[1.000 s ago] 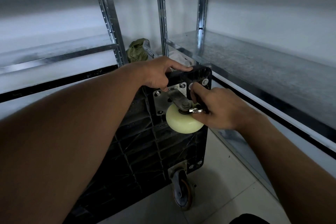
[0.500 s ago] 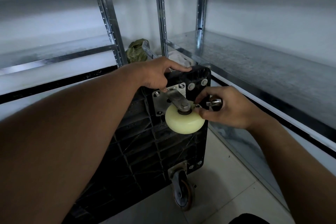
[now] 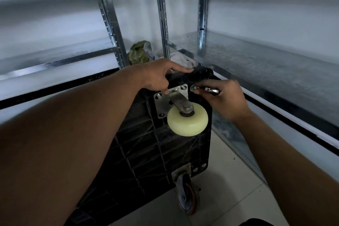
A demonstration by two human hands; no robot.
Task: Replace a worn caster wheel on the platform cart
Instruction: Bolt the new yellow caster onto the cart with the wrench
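Single head view, close, facing forward-down between shelves [image 3: 256,64].

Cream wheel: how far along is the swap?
Done: the cart lies tipped up, and the cream wheel with its plate sits on the underside. In hand: the left hand grips the cart's top edge; the right hand holds a metal tool on a bolt beside the plate. Left: tightening, which I cannot judge, and righting the cart.

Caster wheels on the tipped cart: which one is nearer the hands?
The cream wheel at the cart's upper corner, below the left hand and right hand; the dark grey wheel is low, by the floor.
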